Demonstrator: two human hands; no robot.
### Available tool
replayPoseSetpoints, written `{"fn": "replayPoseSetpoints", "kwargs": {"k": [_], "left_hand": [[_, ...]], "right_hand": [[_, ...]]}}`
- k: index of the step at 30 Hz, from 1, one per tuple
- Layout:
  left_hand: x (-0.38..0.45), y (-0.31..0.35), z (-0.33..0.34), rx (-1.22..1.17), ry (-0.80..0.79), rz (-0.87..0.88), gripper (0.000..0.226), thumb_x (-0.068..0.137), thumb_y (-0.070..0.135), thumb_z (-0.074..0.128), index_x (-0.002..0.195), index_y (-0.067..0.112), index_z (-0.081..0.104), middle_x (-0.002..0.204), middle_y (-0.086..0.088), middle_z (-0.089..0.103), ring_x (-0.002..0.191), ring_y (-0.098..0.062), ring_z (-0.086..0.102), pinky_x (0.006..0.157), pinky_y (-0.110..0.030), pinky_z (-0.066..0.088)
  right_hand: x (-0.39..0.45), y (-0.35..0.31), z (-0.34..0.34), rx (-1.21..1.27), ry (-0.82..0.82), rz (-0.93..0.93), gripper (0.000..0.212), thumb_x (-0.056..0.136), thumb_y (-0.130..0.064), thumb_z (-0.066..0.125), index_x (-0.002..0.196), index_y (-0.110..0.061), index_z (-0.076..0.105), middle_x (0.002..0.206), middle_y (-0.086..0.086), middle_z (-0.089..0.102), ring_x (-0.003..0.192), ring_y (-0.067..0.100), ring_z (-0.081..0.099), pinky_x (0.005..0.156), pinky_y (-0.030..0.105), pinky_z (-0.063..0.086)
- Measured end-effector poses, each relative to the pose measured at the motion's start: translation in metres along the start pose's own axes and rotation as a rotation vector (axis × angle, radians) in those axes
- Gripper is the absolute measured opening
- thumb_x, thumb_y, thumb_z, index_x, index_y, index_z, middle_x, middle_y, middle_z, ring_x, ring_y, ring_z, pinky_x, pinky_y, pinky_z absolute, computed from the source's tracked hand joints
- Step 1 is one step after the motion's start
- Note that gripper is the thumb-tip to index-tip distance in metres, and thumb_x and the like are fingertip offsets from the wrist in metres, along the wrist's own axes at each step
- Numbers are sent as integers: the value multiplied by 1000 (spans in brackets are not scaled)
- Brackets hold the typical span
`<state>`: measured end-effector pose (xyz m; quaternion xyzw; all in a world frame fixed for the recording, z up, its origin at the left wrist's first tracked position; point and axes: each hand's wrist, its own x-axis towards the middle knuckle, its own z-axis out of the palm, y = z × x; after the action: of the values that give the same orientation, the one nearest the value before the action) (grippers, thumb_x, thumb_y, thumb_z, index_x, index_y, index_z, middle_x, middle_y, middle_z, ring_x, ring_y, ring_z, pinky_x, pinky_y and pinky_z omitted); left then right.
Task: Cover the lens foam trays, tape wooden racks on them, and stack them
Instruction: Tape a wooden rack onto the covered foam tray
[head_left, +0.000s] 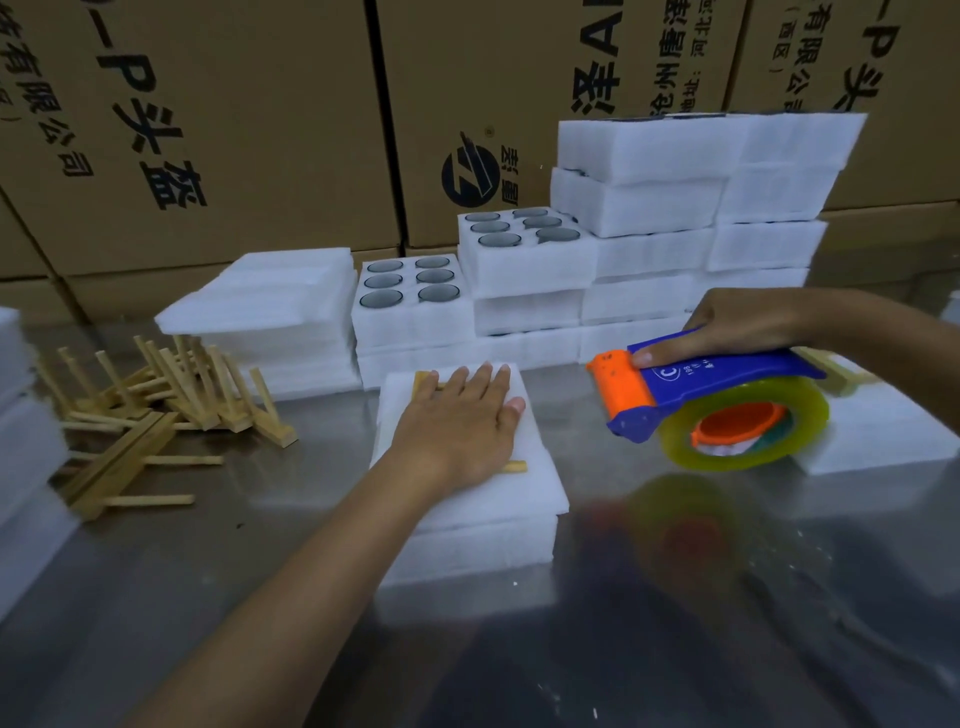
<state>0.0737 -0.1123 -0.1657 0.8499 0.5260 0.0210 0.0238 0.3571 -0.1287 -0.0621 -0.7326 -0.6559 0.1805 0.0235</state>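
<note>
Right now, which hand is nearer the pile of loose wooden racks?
Left. The left hand presses flat on the covered foam tray, just right of the pile of wooden racks. The right hand holds the tape dispenser farther right.

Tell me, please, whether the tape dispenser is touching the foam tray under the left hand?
Apart. The head view shows bare table between the tape dispenser, held in the right hand, and the foam tray.
</note>
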Motion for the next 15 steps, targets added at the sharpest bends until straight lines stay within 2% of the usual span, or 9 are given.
{"fn": "replayPoseSetpoints", "kwargs": {"k": [2, 7, 12, 15], "left_hand": [[0, 0, 1, 5, 2, -2, 59, 103, 48, 4, 157, 27, -2, 165, 8, -4, 151, -14, -3, 122, -41, -6], [0, 1, 1, 26, 7, -2, 59, 103, 48, 6, 157, 27, -3, 165, 8, -4, 151, -14, -3, 122, -40, -5], [0, 1, 0, 23, 3, -3, 59, 103, 48, 6, 157, 27, -3, 165, 8, -4, 151, -14, -3, 122, -40, -6], [-1, 2, -1, 32, -2, -4, 59, 103, 49, 6, 157, 27, -4, 165, 8, -5, 151, -13, -3, 122, -41, -4]], "right_hand": [[-1, 7, 1, 8, -18, -1, 80, 30, -104, 58, 54, -29, 72, 64, -1, 73, 49, 9, 66, 56, 25, 45], [4, 6, 15, -24, -62, 8, 101, 30, -104, 56, 75, -16, 78, 69, 0, 76, 56, 13, 70, 63, 28, 52], [13, -5, 16, -106, -80, 37, 99, 25, -106, 55, 71, -20, 73, 65, -4, 74, 51, 12, 65, 62, 26, 48], [21, -18, 20, -205, -93, 37, 99, 20, -107, 53, 68, -22, 67, 54, -7, 67, 49, 15, 61, 59, 26, 45]]}}
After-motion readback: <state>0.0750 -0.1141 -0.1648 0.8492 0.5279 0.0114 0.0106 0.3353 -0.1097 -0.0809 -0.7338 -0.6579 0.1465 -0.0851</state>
